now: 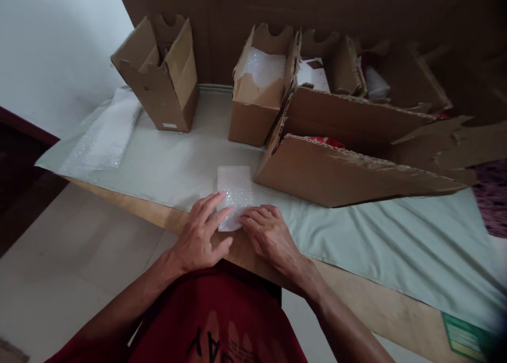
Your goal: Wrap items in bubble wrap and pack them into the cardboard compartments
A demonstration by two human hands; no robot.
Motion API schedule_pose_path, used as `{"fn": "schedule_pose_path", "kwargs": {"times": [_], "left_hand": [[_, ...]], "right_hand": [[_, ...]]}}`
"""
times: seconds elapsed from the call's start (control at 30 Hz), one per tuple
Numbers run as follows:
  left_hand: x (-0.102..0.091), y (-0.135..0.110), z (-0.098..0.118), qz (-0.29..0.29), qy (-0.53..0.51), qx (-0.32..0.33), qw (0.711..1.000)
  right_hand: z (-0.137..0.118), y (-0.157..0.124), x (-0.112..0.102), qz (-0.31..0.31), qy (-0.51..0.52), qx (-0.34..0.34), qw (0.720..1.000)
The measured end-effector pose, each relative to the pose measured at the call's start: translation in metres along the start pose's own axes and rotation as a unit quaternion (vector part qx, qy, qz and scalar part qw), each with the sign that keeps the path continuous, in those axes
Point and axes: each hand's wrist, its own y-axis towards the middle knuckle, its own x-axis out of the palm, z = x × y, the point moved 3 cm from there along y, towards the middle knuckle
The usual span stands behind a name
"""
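Observation:
A small white bubble-wrap sheet (235,189) lies on the pale green cloth (356,236) near the table's front edge. My left hand (203,235) rests with fingers stretched flat over the sheet's near left corner. My right hand (266,234) lies beside it, fingers extended and pressing on the sheet's near right edge. Neither hand grips anything.
Open cardboard boxes stand behind: one (164,75) at back left, one (259,85) with bubble wrap inside, a large flapped one (348,162) to the right. A bubble-wrap stack (105,133) lies at left. The wooden table edge (380,305) runs diagonally.

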Motion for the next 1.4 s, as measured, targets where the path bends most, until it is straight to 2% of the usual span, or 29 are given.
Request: {"fn": "schedule_pose_path", "kwargs": {"times": [0.07,0.13,0.23,0.33,0.43,0.57,0.67,0.77,0.9,0.97,1.03,1.1,1.2,1.33,1.4], "left_hand": [[0.001,-0.003,-0.001,-0.01,-0.007,0.036,0.999],[0.003,-0.005,-0.008,0.012,-0.022,0.029,0.999],[0.004,-0.003,-0.017,0.049,-0.065,-0.008,0.997],[0.001,0.002,-0.019,0.028,-0.081,-0.041,0.996],[-0.001,0.008,-0.021,0.0,-0.067,-0.086,0.994],[0.002,0.011,-0.025,0.001,-0.049,-0.156,0.987],[0.005,0.012,-0.029,0.007,-0.026,-0.2,0.979],[0.008,0.014,-0.032,-0.004,0.014,-0.218,0.976],[0.01,0.021,-0.037,-0.038,0.029,-0.238,0.97],[0.009,0.022,-0.038,-0.033,0.009,-0.254,0.966],[0.007,0.018,-0.037,0.003,-0.038,-0.277,0.96],[0.004,0.01,-0.035,0.057,-0.116,-0.307,0.943],[0.002,-0.005,-0.03,0.103,-0.27,-0.353,0.89],[0.006,-0.009,-0.02,0.087,-0.463,-0.356,0.807],[0.01,-0.004,-0.015,0.061,-0.517,-0.343,0.782]], "right_hand": [[0.005,0.004,-0.004,-0.021,0.028,0.001,0.999],[0.01,0.008,-0.008,-0.031,0.061,0.009,0.998],[0.017,0.012,-0.014,-0.026,0.128,0.038,0.991],[0.025,0.012,-0.012,-0.035,0.185,0.098,0.977],[0.036,0.014,-0.001,-0.046,0.219,0.177,0.958],[0.047,0.022,0.013,-0.03,0.194,0.223,0.955],[0.045,0.023,0.012,0.027,0.09,0.204,0.974],[0.034,0.018,0.005,0.08,-0.03,0.138,0.987],[0.016,0.016,0.008,0.032,-0.076,0.023,0.996],[0.013,0.019,0.013,0.008,-0.078,0.002,0.997],[0.015,0.023,0.016,0.002,-0.071,0.011,0.997],[0.019,0.026,0.017,0.014,-0.044,0.036,0.998],[0.021,0.026,0.013,0.039,0.035,0.078,0.996],[0.013,0.022,0.006,0.047,0.16,0.141,0.976],[0.005,0.021,0.004,0.035,0.223,0.172,0.959]]}}
